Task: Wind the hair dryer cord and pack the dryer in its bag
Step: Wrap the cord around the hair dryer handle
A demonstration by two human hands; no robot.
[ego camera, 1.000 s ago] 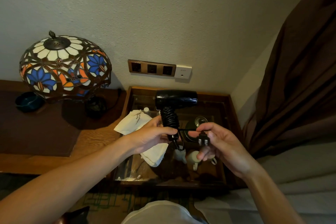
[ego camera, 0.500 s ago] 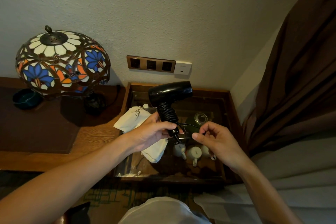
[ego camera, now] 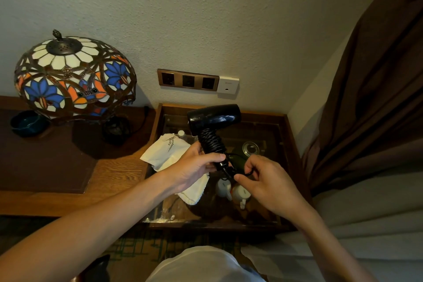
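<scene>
A black hair dryer (ego camera: pixel 215 118) stands upright in the air above a glass-topped side table, its barrel pointing right. Its black cord (ego camera: pixel 211 142) is wound in coils around the handle. My left hand (ego camera: pixel 194 167) grips the lower end of the handle, thumb across the coils. My right hand (ego camera: pixel 263 178) pinches the loose end of the cord just right of the handle base; the plug is hidden in its fingers. The white cloth bag (ego camera: pixel 169 152) with dark lettering lies flat on the table's left edge, partly under my left hand.
Under the glass top of the side table (ego camera: pixel 290 139) sit a dark teapot (ego camera: pixel 250 149) and white cups (ego camera: pixel 239 192). A stained-glass lamp (ego camera: pixel 73 78) and a dark bowl (ego camera: pixel 27 122) stand on the desk at left. Wall sockets (ego camera: pixel 188 80) are behind; a brown curtain (ego camera: pixel 377 98) hangs right.
The dryer has shifted slightly left and tilted. My right hand has moved in close to the handle base with the cord end, and the plug seen a second ago is now hidden.
</scene>
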